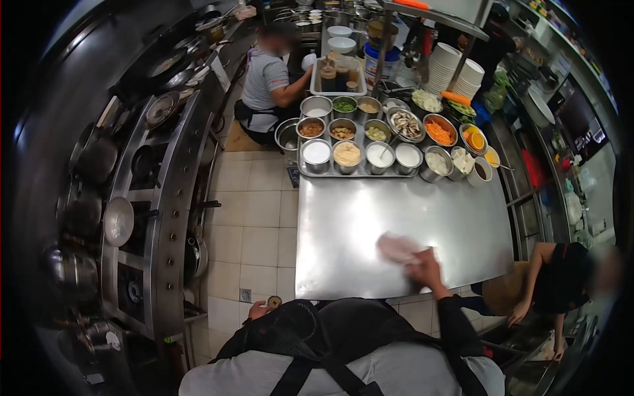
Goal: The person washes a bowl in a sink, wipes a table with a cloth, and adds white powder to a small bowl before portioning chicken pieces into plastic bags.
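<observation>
- Pressing down on a pale cloth [395,247] with the right hand [424,265], fingers curled over its near side and gripping it.
- Sitting flat on the steel table [343,224], that cloth, right of centre and close to the near edge.
- Loads of bare steel to the left of the cloth and behind it, running all the way up to the tray of metal tubs [347,153] along the far edge.
- Less room toward the far-right corner, crowded with bowls of vegetables [439,129].
- Left hand [259,309] down low, off the table's near-left corner, over the tile floor [251,218]; fingers loosely bent from the look of it, but honestly can't tell whether holding anything.
- Small round thing [274,301] just beside that left hand; touching or not, can't tell either.
- Open aisle of tile between the table's left edge and the stove range [152,198], with pan handles poking out over the range's edge.
- Far end of that aisle taken up by a crouching person [267,86] next to the table's far-left corner.
- Another person [555,277] bent low just off the near-right corner, so pretty tight on that side.
</observation>
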Motion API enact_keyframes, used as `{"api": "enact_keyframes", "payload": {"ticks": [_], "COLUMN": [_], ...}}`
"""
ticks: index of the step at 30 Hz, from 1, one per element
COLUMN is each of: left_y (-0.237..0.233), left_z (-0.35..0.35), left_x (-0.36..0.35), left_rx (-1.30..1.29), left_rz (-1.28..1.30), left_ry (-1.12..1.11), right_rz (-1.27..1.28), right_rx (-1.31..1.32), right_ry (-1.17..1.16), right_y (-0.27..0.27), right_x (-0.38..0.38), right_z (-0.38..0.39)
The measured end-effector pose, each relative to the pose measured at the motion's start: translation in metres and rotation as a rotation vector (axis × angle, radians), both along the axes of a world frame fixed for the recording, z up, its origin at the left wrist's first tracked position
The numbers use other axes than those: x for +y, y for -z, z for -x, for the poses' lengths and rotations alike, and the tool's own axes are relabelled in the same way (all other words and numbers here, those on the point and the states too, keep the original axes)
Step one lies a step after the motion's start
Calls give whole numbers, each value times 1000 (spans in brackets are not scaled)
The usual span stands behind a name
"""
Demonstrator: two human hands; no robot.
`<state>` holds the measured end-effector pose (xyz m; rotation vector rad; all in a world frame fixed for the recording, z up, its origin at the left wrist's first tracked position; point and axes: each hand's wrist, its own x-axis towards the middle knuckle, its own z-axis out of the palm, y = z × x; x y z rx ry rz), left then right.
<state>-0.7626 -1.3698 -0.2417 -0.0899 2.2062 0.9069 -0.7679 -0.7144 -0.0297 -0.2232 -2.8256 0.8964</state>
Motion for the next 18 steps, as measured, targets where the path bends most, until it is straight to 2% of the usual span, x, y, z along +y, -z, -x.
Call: {"api": "enact_keyframes", "payload": {"ticks": [1, 2, 3, 4, 6, 7, 8, 9, 10, 12, 13, 14, 15, 16, 17, 18], "left_y": [-13, -34, -56, -79, -113, -94, -81, -67, -63, -67, -71, -75, -78, -84, -90, -96], "left_z": [1, 2, 9, 21, 30, 24, 25, 26, 21, 16, 19, 21, 18, 16, 15, 11], "left_x": [8, 16, 29, 45, 72, 67, 72, 78, 83, 108, 118, 131, 142, 152, 162, 168], "left_rx": [0, -4, -5, -1, -337, -137, -133, -156, -180, -89, -63, -59, -73, -104, -127, -145], "left_rz": [4, 159, 311, 314, 157, 276, 288, 194, 96, 98, 114, 122, 120, 121, 124, 130], "left_ry": [7, 84, 156, 152, -538, -209, -209, -330, -447, -344, -272, -215, -186, -187, -194, -203], "right_rz": [-19, -46, -97, -94, 318, 361, 194, 150, 86, -17, 27, 72, 88, 250, 188, 204], "right_rx": [51, 7, 81, 87, -317, -263, -382, -425, -305, -33, 7, 34, 104, -173, -25, -86], "right_ry": [177, 269, 225, 222, 278, 78, -94, -162, -284, -222, -233, -230, -75, 30, 93, 245], "right_y": [9, -8, -13, -27, -78, -93, -61, -8, -18, -23, -12, -2, -20, -20, -5, -12], "right_x": [51, 87, 123, 134, 127, 112, 113, 101, 63, 29, 48, 78, 107, 149, 195, 235], "right_z": [-10, -14, -17, -10, 6, 15, 23, 28, 31, 32, 37, 43, 41, 44, 49, 50]}}
